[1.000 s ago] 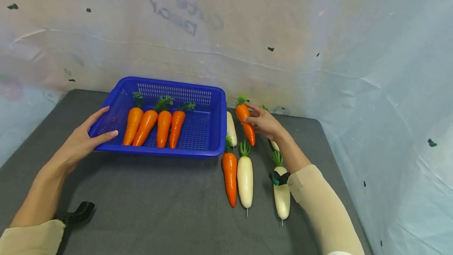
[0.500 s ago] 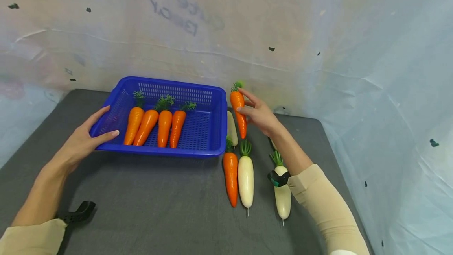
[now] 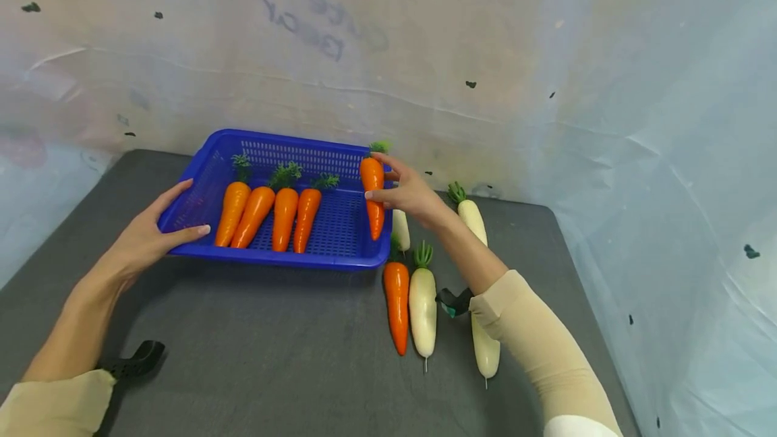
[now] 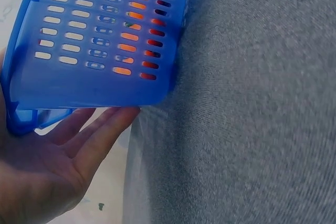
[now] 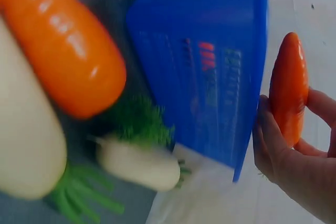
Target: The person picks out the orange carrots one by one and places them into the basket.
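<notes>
A blue plastic basket with slotted walls stands on the dark table. My left hand grips its left end, thumb over the rim and fingers against the outside. Inside lie several orange carrots, side by side with green tops pointing away. Over the basket's right end, my right hand pinches another carrot between thumb and fingers, its tip pointing down. In the right wrist view this held carrot is beyond the basket's rim.
Right of the basket lie a carrot, a white radish and another white radish partly behind the basket. Further right, radishes lie partly under my right forearm. A pale sheet hangs behind the table.
My right hand has lifted the carrot from among the radishes and carried it left, over the basket's right end. My left hand keeps its grip on the basket.
</notes>
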Motion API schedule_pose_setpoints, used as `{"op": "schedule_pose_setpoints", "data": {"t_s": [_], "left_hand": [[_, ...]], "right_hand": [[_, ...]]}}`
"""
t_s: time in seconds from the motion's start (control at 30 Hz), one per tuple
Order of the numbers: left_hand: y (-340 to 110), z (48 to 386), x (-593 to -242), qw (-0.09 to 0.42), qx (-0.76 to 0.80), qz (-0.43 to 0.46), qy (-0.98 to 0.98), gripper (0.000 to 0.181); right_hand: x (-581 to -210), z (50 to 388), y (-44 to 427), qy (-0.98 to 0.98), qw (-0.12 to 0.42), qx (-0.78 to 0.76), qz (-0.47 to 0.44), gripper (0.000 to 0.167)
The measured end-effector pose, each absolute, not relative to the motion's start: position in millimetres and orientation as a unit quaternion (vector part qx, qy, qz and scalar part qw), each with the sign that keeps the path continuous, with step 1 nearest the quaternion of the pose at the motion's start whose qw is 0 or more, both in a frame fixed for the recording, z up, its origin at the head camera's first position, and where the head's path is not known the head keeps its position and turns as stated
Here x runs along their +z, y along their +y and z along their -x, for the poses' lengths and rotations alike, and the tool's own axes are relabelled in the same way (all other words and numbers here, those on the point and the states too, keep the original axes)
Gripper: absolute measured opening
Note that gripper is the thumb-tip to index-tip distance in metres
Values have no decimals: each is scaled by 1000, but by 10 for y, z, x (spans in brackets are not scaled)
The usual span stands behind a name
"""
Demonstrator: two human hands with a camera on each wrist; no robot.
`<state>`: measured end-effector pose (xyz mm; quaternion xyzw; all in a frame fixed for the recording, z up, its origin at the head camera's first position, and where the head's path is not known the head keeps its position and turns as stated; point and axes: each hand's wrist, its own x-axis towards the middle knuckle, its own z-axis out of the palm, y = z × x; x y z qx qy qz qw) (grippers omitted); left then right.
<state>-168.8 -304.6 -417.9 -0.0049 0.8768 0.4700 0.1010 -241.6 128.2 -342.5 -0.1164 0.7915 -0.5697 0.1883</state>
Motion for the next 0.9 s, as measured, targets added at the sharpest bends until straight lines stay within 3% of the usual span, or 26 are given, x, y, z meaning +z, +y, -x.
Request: {"op": "schedule_pose_setpoints", "data": {"t_s": [0.37, 0.9], "left_hand": [[-3115, 1594, -4204, 106, 468, 10, 877, 91], [-3030, 1696, -4138, 92, 459, 9, 884, 93]], "right_hand": [[-3504, 2307, 634, 844, 192, -486, 120, 87], [-3898, 2485, 402, 899, 189, -383, 100, 98]]}}
